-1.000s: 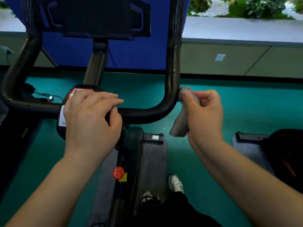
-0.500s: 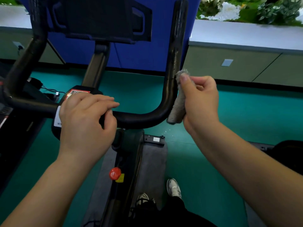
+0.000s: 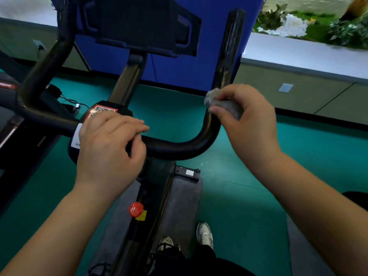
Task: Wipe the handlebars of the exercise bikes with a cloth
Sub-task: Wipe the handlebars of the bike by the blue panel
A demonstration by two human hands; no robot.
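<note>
A black U-shaped handlebar [image 3: 179, 148] of an exercise bike fills the middle of the view, its right arm [image 3: 229, 48] rising to the top. My left hand [image 3: 108, 148] grips the horizontal bar near the stem, fingers curled over it. My right hand [image 3: 249, 120] holds a bunched grey cloth [image 3: 223, 103] against the right arm just above the bend. The cloth wraps partly around the bar, pinched between thumb and fingers.
The bike's black console [image 3: 143, 24] stands at the top, a red knob [image 3: 136, 209] on the frame below. A grey mat [image 3: 179, 206] lies on the teal floor. Another machine [image 3: 8, 108] sits at the left. A blue panel [image 3: 179, 72] and low wall stand behind.
My right hand has turned from the outer side of the right arm to over it, with the cloth now bunched rather than hanging. The left hand keeps its grip.
</note>
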